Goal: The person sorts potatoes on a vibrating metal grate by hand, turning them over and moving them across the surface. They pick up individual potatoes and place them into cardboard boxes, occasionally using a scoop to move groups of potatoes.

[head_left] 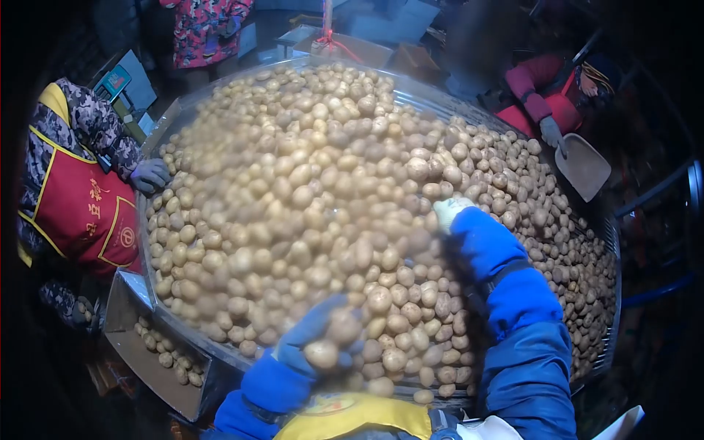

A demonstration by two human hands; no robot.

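Observation:
Potatoes point(293, 176) cover a large table with a raised metal rim point(165, 319). My left hand point(315, 334), in a grey-blue glove, is low at the near edge, its fingers curled around a couple of potatoes point(321, 353). Farther out, my right hand point(451, 211), in a pale glove, reaches onto the pile right of centre. Its fingers point down among the potatoes and are mostly hidden, so whether it holds one does not show. Both my sleeves are blue.
A box point(154, 367) with potatoes stands at the lower left. A person in a red apron point(81, 205) rests a gloved hand on the left rim. At the right, another person holds a scoop point(583, 167). A third person point(209, 33) stands beyond the far edge.

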